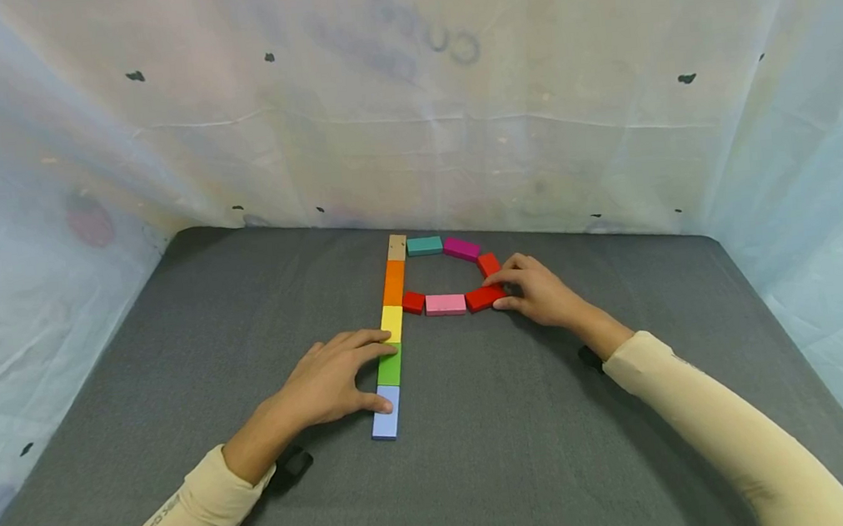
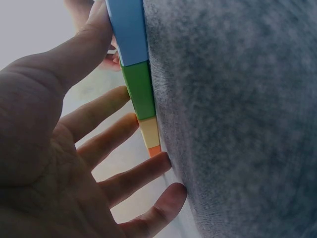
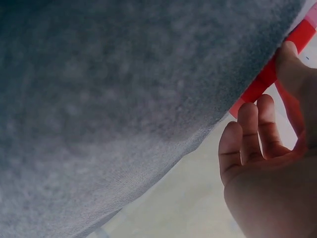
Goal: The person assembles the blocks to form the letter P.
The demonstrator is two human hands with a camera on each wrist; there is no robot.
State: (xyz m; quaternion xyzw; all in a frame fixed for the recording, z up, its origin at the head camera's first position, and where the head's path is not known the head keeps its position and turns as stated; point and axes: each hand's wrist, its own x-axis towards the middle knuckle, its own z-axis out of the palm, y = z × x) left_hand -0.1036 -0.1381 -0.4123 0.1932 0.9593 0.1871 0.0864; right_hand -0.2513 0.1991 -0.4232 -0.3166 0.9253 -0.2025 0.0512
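Note:
Coloured rectangular blocks lie end to end on the grey cloth surface, shaped like a letter P. Its straight stem runs from a tan block [image 1: 397, 247] through orange [image 1: 393, 283], yellow [image 1: 392, 322] and green [image 1: 389, 366] to a light blue block [image 1: 385, 414]. My left hand [image 1: 326, 381] rests along the stem's left side, fingers extended to the yellow and green blocks, thumb on the light blue one. At the curve's lower right, my right hand [image 1: 544, 292] pinches a red block [image 1: 481, 299] between thumb and fingers. Another red block [image 1: 489, 264] lies just above it.
The curve also has a teal block [image 1: 424, 246], a magenta block [image 1: 462, 248], a pink block [image 1: 445, 304] and a small red block [image 1: 413, 302] touching the stem. Pale translucent sheeting [image 1: 410, 130] hangs behind and at both sides of the grey surface [image 1: 484, 458].

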